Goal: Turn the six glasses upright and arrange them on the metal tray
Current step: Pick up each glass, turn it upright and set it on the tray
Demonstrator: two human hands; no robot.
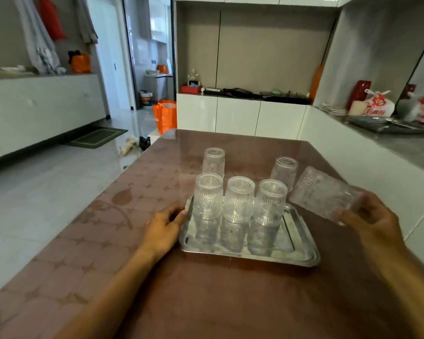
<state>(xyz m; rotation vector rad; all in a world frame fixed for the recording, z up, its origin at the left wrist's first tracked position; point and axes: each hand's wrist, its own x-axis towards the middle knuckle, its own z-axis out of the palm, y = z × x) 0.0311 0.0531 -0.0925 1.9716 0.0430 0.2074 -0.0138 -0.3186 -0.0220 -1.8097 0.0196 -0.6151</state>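
Note:
A metal tray [301, 250] lies on the brown table. Three ribbed clear glasses stand upright in a row along its far side: left [208, 196], middle [238, 200], right [269, 203]. Behind the tray, two more glasses stand upside down on the table, one at the left [213, 162] and one at the right [284, 172]. My right hand [372, 216] holds a sixth glass [323, 193] tilted on its side in the air, right of the tray. My left hand [165, 228] rests flat on the table, fingertips touching the tray's left edge.
The brown patterned table [206, 302] extends toward me. A grey counter [402, 143] with bags and a dark tray runs along the right. White cabinets stand behind the table. An orange bag [165, 116] sits on the floor at the far left.

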